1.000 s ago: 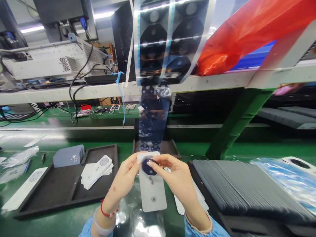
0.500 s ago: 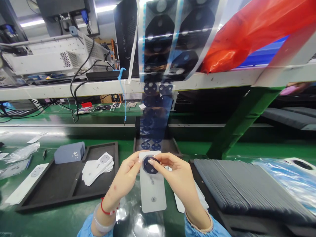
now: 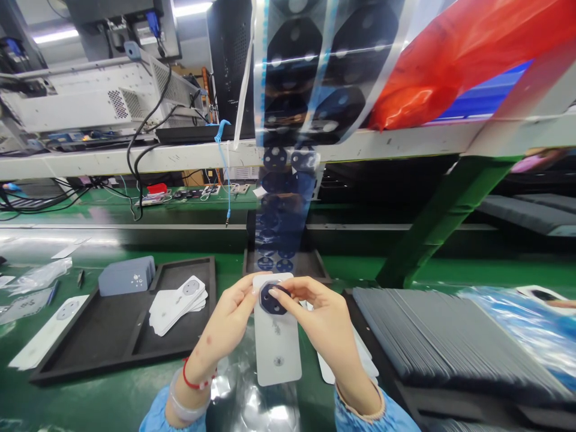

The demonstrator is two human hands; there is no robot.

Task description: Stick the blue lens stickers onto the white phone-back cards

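Note:
A white rounded panel [image 3: 277, 342] hangs upright over the bench, its left upper edge pinched by my left hand [image 3: 234, 306]. On its upper part lies a dark octagonal sticker [image 3: 271, 300] with small round holes. My right hand [image 3: 318, 306] grips the sticker's right side between thumb and index finger, against the panel. Whether the sticker is fully stuck down cannot be seen. Behind my hands a clear strip of dark stickers [image 3: 282, 210] hangs from the shelf. Left of me, several white panels [image 3: 175, 306] lie piled in a black tray [image 3: 90, 348].
Grey panels [image 3: 146, 276] stand in the tray's back corner. At right is a long row of grey panels [image 3: 441, 342] beside blue plastic film [image 3: 522, 324]. A green post [image 3: 445, 222] rises behind it. Cables [image 3: 139, 144] dangle from the white shelf [image 3: 387, 141]. Another person's hand [image 3: 562, 303] shows at far right.
Both hands keep their hold on the panel and sticker, with hardly any movement. The view has shifted slightly. Another person's hand has appeared at the far right edge.

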